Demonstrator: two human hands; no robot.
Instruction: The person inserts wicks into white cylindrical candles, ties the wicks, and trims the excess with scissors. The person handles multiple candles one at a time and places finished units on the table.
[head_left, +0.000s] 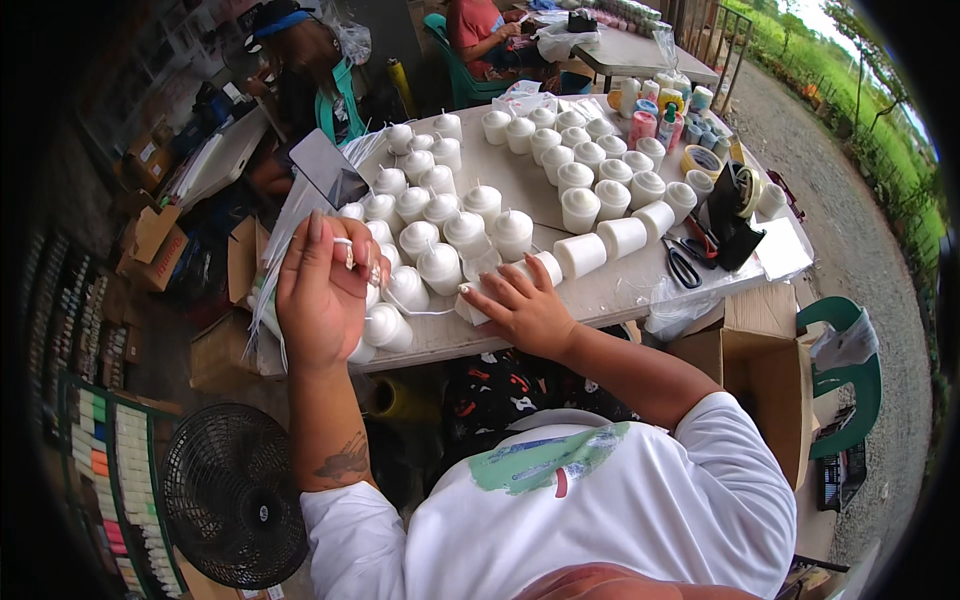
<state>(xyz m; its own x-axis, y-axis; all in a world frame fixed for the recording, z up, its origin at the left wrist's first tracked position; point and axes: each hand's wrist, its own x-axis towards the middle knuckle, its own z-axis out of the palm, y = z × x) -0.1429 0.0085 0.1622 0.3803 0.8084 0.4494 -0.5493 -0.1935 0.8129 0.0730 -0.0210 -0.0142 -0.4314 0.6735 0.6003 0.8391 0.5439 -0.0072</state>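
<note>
My left hand [322,292] is raised over the table's left front edge, its fingers curled closed around a white wick cord [434,313]. That cord runs down toward a white candle [470,312] lying on its side at the front edge. Over this candle lies my right hand [527,312], fingers bent and pressing it against the table; the hand hides much of it. To its right, more white candles [581,257] lie on their sides in a row. Upright white candles [440,268] with wicks stand close behind both hands.
Another group of white candles [580,208] fills the table's back right. Scissors [684,268], a black tape dispenser [738,215] and paint bottles [643,127] sit to the right. A fan [235,495], cardboard boxes [745,345] and a green chair [850,375] surround me. Two people [300,60] sit beyond.
</note>
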